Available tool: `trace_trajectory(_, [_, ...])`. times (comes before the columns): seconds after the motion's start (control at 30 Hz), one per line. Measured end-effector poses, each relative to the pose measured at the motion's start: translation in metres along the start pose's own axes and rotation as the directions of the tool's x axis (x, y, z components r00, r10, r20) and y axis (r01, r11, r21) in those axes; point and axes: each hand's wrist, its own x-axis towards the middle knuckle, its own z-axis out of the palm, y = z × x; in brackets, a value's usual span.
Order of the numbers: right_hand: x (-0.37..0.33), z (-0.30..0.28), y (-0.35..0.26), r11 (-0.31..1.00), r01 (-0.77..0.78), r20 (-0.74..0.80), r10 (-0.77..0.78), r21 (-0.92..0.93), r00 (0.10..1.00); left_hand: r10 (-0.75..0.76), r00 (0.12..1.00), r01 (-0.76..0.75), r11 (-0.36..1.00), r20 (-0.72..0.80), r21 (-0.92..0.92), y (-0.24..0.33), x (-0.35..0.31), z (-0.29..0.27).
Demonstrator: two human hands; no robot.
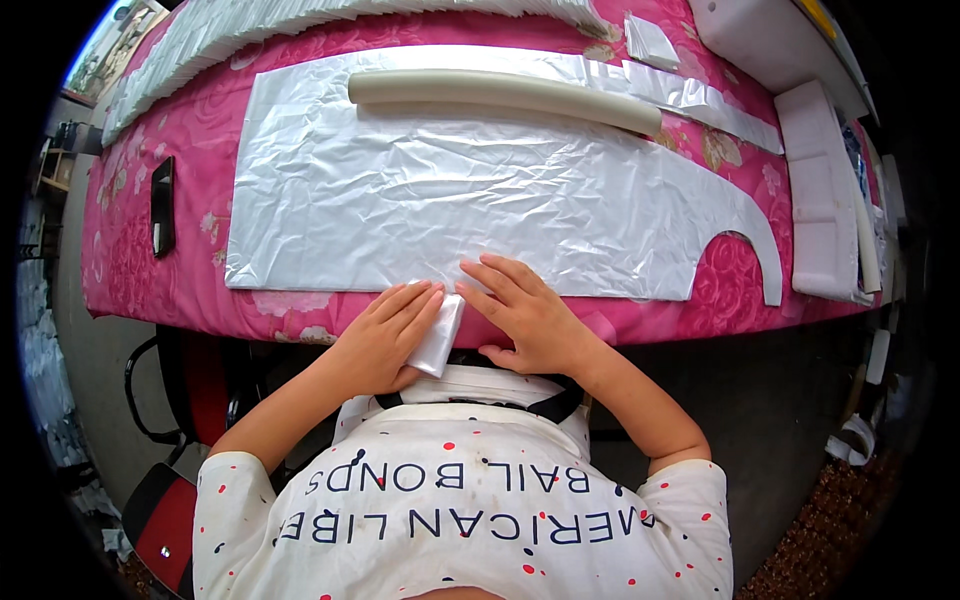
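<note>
My left hand [385,340] is at the table's near edge, its fingers together and closed around a small folded packet of white plastic [437,338]. Just right of that packet, my right hand [525,315] has its fingers spread and holds nothing; its fingertips are over the near edge of a thin white plastic sheet. This sheet [450,200] lies spread out and creased, with a curved cut-out and strap-like strips at its right end, like a disposable apron. Across its far part lies a long pale tube [500,93].
A pink floral cloth [125,230] covers the table. A black phone [163,207] lies at the left. Long rows of folded white packets [230,50] line the far edge, with a small stack [650,42] farther right. A white foam box [825,190] stands at the right end.
</note>
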Motion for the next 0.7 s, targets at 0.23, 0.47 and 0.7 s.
trace_trajectory(0.23, [0.008,-0.001,-0.008,0.925,0.001,-0.174,0.071,0.381,0.982,-0.203,0.947,0.298,0.258,0.25,-0.919,0.008,-0.017,-0.014])
trace_trajectory(0.47, [0.008,-0.002,-0.005,0.609,-0.036,-0.145,0.245,0.792,0.958,-0.108,0.985,0.153,0.209,0.133,-0.966,0.02,-0.004,-0.016])
trace_trajectory(0.7, [0.003,-0.01,-0.008,0.37,-0.16,-0.048,0.496,0.915,0.867,-0.374,0.924,0.269,0.473,0.086,-0.839,0.023,0.007,-0.007])
